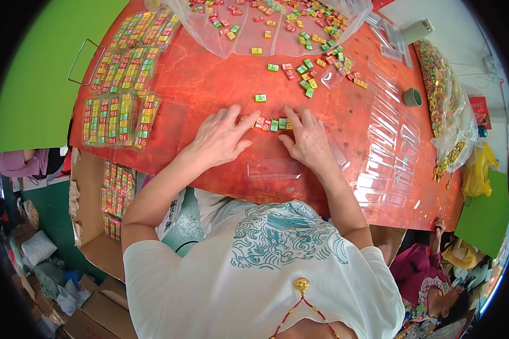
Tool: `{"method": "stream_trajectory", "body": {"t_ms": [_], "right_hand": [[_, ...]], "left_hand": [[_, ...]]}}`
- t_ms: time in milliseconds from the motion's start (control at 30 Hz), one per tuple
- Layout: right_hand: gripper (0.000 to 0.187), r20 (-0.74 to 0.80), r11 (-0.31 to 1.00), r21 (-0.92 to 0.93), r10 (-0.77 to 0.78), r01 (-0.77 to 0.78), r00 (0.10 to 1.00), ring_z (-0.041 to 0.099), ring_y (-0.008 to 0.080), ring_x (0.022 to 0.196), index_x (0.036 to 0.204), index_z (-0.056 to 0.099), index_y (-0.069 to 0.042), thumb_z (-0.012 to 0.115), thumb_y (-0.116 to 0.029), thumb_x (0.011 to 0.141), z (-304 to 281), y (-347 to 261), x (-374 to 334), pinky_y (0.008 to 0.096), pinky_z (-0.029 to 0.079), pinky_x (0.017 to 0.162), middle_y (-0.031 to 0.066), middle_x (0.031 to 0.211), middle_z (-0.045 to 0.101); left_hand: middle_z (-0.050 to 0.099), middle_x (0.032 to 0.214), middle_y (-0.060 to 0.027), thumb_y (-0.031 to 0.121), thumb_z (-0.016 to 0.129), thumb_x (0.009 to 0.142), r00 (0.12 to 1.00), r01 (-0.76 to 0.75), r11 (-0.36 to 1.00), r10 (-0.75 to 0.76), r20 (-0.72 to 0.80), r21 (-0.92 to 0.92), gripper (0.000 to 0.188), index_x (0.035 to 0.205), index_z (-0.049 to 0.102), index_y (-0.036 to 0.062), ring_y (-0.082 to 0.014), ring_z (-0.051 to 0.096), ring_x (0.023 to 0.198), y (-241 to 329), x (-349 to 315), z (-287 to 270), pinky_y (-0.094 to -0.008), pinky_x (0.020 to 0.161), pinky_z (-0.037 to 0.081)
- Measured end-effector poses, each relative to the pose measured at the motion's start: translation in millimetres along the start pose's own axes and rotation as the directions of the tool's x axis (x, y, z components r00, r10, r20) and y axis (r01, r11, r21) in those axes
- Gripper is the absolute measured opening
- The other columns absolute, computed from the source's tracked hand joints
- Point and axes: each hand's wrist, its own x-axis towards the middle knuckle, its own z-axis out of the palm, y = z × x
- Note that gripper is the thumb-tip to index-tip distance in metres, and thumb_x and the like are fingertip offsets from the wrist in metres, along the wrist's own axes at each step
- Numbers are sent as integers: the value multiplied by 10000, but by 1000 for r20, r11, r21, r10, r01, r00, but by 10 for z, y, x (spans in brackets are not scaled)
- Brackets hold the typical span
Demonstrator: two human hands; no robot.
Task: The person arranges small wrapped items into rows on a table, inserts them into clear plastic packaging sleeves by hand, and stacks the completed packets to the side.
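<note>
A short row of small red, yellow and green candy-sized boxes [270, 125] lies on the red tabletop between my hands. My left hand [223, 135] is at its left end, fingers stretched out and thumb apart, with the fingertips touching the boxes. At the right end, my right hand [310, 140] has its fingers spread, its index finger and thumb on either side of the last boxes. One green box [260, 98] lies alone just beyond the row. Nearer to me rests an empty clear plastic sleeve [274, 169].
Filled clear packs [110, 120] are stacked at the left. Loose boxes spill from a plastic bag [237, 42] at the back. Empty clear sleeves [387, 152], a green cup [412, 97] and a full bag [435, 85] are at the right. A carton [90, 226] stands below left; another person [421, 277] sits lower right.
</note>
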Motion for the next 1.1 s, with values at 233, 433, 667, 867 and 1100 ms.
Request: {"method": "stream_trajectory", "body": {"t_ms": [233, 433, 667, 867, 1100], "right_hand": [[542, 5, 998, 59, -28, 27, 1000, 637, 317, 1036, 1298, 608, -61, 777, -206, 803, 163, -39, 37, 433, 537, 874, 133, 1187, 580], [390, -72, 995, 91, -36, 43, 997, 646, 326, 1000, 1205, 662, -94, 748, -153, 829, 295, -29, 25, 432, 568, 815, 120, 1112, 594], [273, -98, 986, 169, 10, 7, 995, 627, 323, 937, 1086, 675, -77, 739, -133, 826, -8, -195, -222, 437, 557, 766, 140, 1015, 579], [318, -6, 985, 172, 6, -5, 1000, 621, 301, 929, 1118, 672, -89, 749, -130, 812, -118, -329, -789, 422, 543, 768, 125, 1030, 563], [448, 37, 927, 362, 86, -93, 996, 642, 355, 938, 1286, 615, -62, 720, -107, 853, -113, -249, -915, 444, 553, 784, 174, 1128, 566]], "left_hand": [[537, 1141, -174, 231, 702, 872, 979, -10, 993, -13, 202, 115, 521, 1365, 568, 129, -339, 643, 967, 45, 282, 269, -464, 752, 564], [543, 1052, -160, 190, 669, 890, 991, -57, 990, 40, 127, 130, 427, 1306, 599, 128, -324, 667, 881, 21, 259, 432, -444, 687, 569], [522, 958, -145, 207, 666, 919, 997, -7, 998, 3, 82, 57, 311, 1212, 617, 116, -326, 666, 788, 385, 101, 261, -448, 630, 561], [500, 914, -123, 152, 621, 899, 995, -70, 994, 64, 76, 81, 330, 1215, 637, 58, -268, 627, 714, 804, -340, 403, -382, 558, 530], [533, 1001, -154, 148, 692, 861, 999, 0, 1000, 1, 54, -18, 484, 1317, 591, 25, -275, 634, 789, 941, -475, 415, -363, 619, 541]]}}
